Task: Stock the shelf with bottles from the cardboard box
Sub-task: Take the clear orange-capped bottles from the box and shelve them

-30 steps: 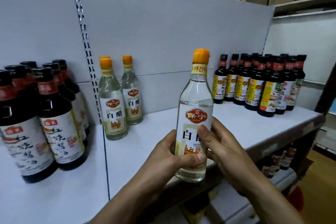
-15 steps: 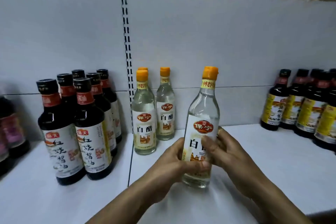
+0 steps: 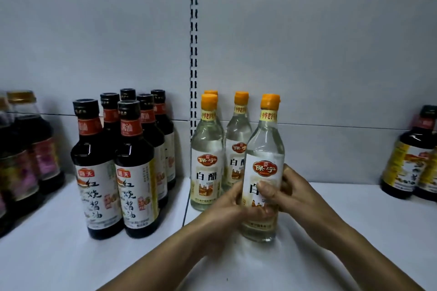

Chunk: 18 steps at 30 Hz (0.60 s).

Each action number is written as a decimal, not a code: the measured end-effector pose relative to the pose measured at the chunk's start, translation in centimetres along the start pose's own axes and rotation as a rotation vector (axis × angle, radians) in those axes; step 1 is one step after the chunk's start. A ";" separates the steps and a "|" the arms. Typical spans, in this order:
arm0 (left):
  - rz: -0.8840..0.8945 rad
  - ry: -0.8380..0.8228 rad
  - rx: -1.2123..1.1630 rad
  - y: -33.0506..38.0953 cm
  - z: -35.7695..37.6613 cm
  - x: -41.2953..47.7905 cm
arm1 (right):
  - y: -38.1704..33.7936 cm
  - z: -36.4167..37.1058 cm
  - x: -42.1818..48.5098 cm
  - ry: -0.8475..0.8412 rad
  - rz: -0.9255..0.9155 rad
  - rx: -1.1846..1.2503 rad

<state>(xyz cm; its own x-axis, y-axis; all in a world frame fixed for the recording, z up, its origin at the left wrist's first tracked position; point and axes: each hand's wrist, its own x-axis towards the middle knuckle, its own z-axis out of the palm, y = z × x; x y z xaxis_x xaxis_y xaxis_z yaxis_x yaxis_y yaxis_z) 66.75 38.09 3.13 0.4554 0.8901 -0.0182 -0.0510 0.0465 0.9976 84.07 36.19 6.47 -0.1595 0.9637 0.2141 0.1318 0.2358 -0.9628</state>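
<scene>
A clear vinegar bottle [image 3: 264,149] with an orange cap and a white label stands upright low over the white shelf [image 3: 354,215], its base at or just above the surface. My left hand [image 3: 227,210] grips its lower left side, and my right hand [image 3: 290,194] wraps it from the right with the thumb across the label. Right behind it to the left stand three matching vinegar bottles [image 3: 207,156], close to the back panel. The cardboard box is out of view.
Several dark soy sauce bottles [image 3: 134,168] stand in a cluster to the left. More dark bottles [image 3: 30,149] sit at the far left, and yellow-labelled dark bottles [image 3: 411,160] at the right edge. A slotted upright [image 3: 194,54] divides the grey back panel.
Both hands have carried the vinegar bottle forward and left over the shelf, down next to the other vinegar bottles. The view has turned left, so the right-hand dark bottles slid toward the edge.
</scene>
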 end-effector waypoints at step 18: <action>0.064 0.079 0.092 -0.8 -0.9 1.4 | 2.5 0.0 2.1 -0.021 -0.018 -0.009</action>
<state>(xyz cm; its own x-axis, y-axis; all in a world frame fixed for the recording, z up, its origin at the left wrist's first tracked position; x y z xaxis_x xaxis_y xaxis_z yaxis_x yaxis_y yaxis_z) 66.62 39.72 2.27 0.3825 0.9229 0.0446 0.0052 -0.0504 0.9987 84.11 38.77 4.53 -0.1823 0.9564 0.2281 0.1377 0.2545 -0.9572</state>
